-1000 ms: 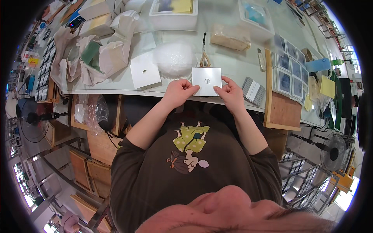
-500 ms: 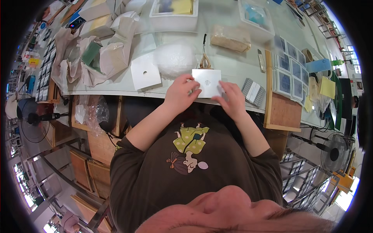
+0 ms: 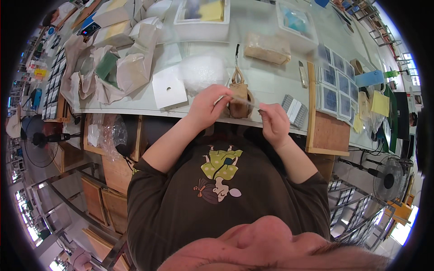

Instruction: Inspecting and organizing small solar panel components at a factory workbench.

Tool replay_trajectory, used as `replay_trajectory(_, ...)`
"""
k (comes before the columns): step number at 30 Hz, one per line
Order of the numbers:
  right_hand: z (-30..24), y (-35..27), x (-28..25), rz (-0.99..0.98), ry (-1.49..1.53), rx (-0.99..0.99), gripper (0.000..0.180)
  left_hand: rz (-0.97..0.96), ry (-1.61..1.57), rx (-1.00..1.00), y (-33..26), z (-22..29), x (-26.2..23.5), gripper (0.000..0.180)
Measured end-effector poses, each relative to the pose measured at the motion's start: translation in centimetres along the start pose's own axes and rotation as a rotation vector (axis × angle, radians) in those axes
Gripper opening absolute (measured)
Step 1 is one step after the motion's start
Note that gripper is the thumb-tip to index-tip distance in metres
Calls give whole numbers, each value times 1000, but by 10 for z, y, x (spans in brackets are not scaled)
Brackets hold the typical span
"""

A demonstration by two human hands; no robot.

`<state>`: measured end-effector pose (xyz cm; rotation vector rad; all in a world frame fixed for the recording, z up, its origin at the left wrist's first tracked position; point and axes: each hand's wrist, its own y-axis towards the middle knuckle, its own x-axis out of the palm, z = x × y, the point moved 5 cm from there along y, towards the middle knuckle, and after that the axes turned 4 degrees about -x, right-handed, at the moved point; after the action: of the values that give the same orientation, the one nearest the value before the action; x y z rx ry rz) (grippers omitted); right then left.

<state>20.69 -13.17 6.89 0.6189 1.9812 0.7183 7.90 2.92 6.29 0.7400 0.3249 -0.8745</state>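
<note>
My left hand point(image 3: 209, 107) is closed on one end of a thin white square sheet point(image 3: 244, 102), which is tilted up so that it shows nearly edge-on. My right hand point(image 3: 275, 123) pinches the sheet's other end. Below it, at the table's front edge, sits a brown block-like object point(image 3: 238, 108) with a rounded, ring-like part at its right; the sheet and fingers partly cover it. A pair of pliers or a similar tool with tan handles point(image 3: 237, 74) lies just behind. To the left, a white square panel with a small hole point(image 3: 169, 92) lies flat beside crumpled bubble wrap point(image 3: 203, 70).
Torn wrapping paper point(image 3: 129, 72) with a green block point(image 3: 107, 66) lies at left. White foam boxes point(image 3: 201, 30) stand at the back near a wrapped brick-shaped package point(image 3: 267, 48). A flat blade point(image 3: 303, 74), a grey-striped stack point(image 3: 294, 110) and a tray of dark panels point(image 3: 337, 86) are at right.
The white square sheet has turned from facing up to nearly edge-on, uncovering the brown object beneath. My right hand has gone from spread fingers to a pinch.
</note>
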Motion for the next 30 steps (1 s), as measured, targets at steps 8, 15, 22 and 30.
replay_trajectory(8,44,-55,50,-25,485,905,57,-119,251,-341,16,-35,22,30)
replay_trajectory(15,47,-65,46,56,660,1094,47,68,352,-229,-8,-23,5,26)
replay_trajectory(22,54,-55,43,106,730,1048,41,-310,-867,-1160,-81,-53,45,24)
replay_trajectory(30,49,-54,48,93,758,1093,47,-244,-1209,-1202,-103,-43,70,22)
